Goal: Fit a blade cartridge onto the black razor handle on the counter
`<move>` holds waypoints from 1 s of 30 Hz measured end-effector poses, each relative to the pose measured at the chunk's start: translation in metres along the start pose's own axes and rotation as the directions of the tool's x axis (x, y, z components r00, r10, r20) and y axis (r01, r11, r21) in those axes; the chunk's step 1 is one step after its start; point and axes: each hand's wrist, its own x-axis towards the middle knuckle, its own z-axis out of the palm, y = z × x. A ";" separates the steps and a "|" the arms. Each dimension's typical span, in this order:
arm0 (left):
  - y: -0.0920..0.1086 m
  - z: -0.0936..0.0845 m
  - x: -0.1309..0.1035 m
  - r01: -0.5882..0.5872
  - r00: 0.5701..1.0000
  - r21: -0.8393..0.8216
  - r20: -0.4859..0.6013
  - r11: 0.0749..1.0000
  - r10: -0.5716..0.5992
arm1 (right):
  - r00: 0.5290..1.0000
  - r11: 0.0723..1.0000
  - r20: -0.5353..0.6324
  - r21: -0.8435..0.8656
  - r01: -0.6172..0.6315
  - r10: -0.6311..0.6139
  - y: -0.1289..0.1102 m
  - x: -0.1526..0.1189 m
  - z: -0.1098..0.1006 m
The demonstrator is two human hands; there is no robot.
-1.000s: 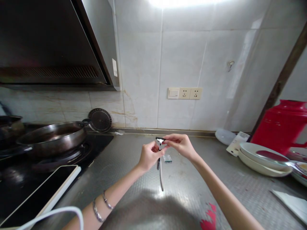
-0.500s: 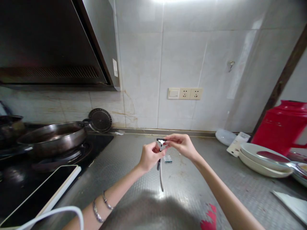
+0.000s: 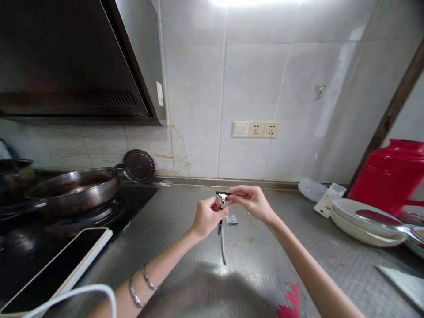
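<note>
Over the middle of the counter I hold a razor [image 3: 223, 201] with a black, T-shaped head and a silver neck. My left hand [image 3: 208, 217] is closed on it just below the head, thumb and fingers pinching from the left. The fingertips of my right hand [image 3: 249, 201] pinch the right end of the head. Below my left fingers hangs a dark handle part [image 3: 220, 228]. A thin, curved grey strip [image 3: 223, 251] runs down under it; I cannot tell whether the two are joined. Behind the hands a small clear and teal plastic case [image 3: 232, 219] lies on the counter.
To the left, a large steel pan [image 3: 76, 190] sits on the black gas stove [image 3: 139, 201], with a phone [image 3: 56, 269] and white cable [image 3: 89, 288] nearer. Stacked plates [image 3: 367, 236] and a red container [image 3: 391, 176] stand right. Wall sockets [image 3: 263, 129] are behind.
Almost nothing differs. Both hands keep the same hold on the razor, and the whole view has shifted very slightly.
</note>
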 end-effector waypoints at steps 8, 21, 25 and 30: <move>0.000 -0.003 0.004 -0.014 1.000 0.064 -0.010 0.998 0.015 | 1.000 0.998 0.027 -0.059 0.005 -0.004 0.000 0.002 0.000; -0.016 -0.021 0.029 0.169 0.978 -0.190 0.158 0.967 -0.140 | 0.990 0.963 -0.075 -0.234 -0.131 0.116 -0.003 0.005 -0.026; -0.018 -0.025 0.035 0.184 0.981 -0.214 0.101 0.959 -0.165 | 0.979 0.937 -0.028 -0.283 -0.203 0.204 0.004 0.005 -0.026; -0.019 -0.028 0.036 0.183 0.977 -0.180 0.140 0.967 -0.159 | 0.976 0.907 0.066 -0.385 -0.169 0.209 0.012 0.003 -0.015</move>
